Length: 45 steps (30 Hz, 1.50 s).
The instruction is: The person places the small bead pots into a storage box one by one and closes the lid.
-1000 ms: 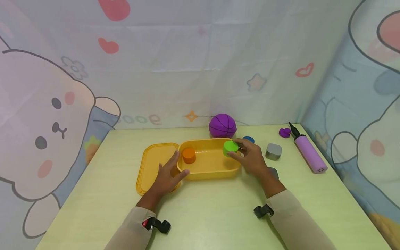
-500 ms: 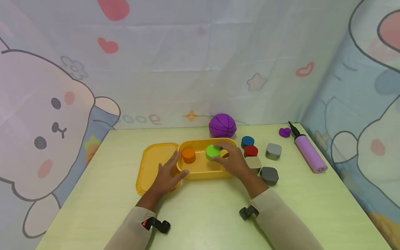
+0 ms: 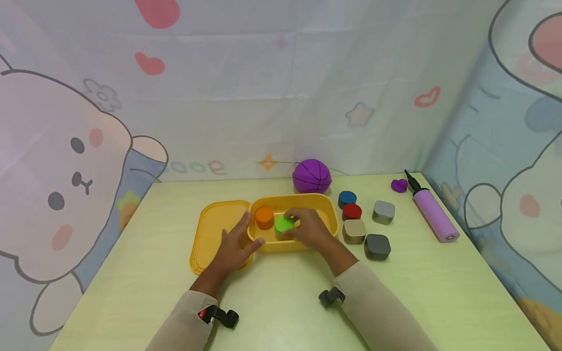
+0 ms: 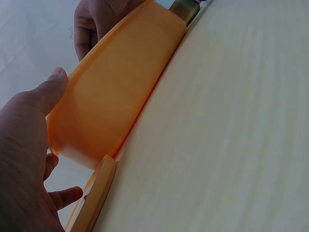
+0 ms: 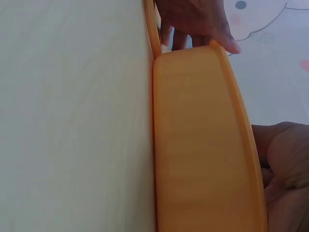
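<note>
In the head view, a yellow plastic box point(image 3: 313, 245) stands on the table. An orange round block point(image 3: 265, 217) sits inside it near the left end. My right hand point(image 3: 312, 229) reaches over the rim and pinches a green round block point(image 3: 283, 224), low in the box just right of the orange one. With fingers spread, my left hand point(image 3: 232, 248) rests against the box's left end. The left wrist view shows that thumb point(image 4: 54, 87) at the rim. In both wrist views the box wall point(image 5: 203, 135) hides the blocks.
The yellow lid point(image 3: 210, 234) lies left of the box. Blue point(image 3: 347, 197), red point(image 3: 352, 211), beige point(image 3: 353, 231), dark grey point(image 3: 377, 246) and light grey blocks point(image 3: 384, 211) stand to the right. Farther off are a purple ball point(image 3: 311, 176), a small purple item point(image 3: 399, 185) and a pump point(image 3: 435, 215).
My right hand has carried the green block leftward and lower, from the box's right end to beside the orange block. The blocks on the right came into view. My left hand stays put.
</note>
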### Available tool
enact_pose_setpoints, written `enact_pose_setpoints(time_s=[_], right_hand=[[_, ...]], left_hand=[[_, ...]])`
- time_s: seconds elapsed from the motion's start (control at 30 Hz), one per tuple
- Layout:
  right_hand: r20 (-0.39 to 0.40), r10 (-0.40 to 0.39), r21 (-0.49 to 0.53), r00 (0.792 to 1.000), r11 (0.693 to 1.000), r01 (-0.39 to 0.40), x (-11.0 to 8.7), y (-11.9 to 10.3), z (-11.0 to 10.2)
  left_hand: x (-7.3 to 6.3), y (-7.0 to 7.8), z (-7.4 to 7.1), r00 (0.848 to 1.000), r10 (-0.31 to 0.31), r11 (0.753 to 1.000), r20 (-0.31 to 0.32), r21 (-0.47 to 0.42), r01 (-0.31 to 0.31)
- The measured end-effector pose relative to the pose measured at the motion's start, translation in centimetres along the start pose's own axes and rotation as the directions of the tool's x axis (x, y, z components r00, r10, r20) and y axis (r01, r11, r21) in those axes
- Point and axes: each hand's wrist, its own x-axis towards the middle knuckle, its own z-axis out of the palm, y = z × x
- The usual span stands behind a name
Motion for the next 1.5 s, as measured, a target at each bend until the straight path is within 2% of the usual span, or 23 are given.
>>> enact_pose_setpoints(time_s=[0.17,0.4,0.9,1.07,1.5], right_hand=[[0.036,0.045,-0.035,0.998,0.998,-0.044,0.7,-0.3,0.8],[0.079,0.029,-0.076,0.996,0.997,-0.023,1.0,-0.3,1.2],[0.107,0.074,-0.021,0.991,0.997,-0.073,0.7,-0.1,1.3],[0.113,0.043,0.005,0.993,0.999,-0.043,0.6,-0.1,1.2],[0.209,-0.064,0.021,0.976,0.998,0.06,0.7,0.4,0.9]], left_hand=[[0.0,0.2,0.1,1.0,-0.001,1.0,0.001,0.001,0.001],[0.1,0.2,0.1,1.0,0.006,1.0,-0.001,0.003,-0.006],[0.1,0.0,0.2,1.0,0.007,1.0,-0.001,-0.004,-0.007],[0.1,-0.1,0.1,1.0,0.005,1.0,-0.008,0.001,-0.005],[0.0,0.6,-0.1,1.0,0.0,1.0,-0.008,-0.008,0.0]])
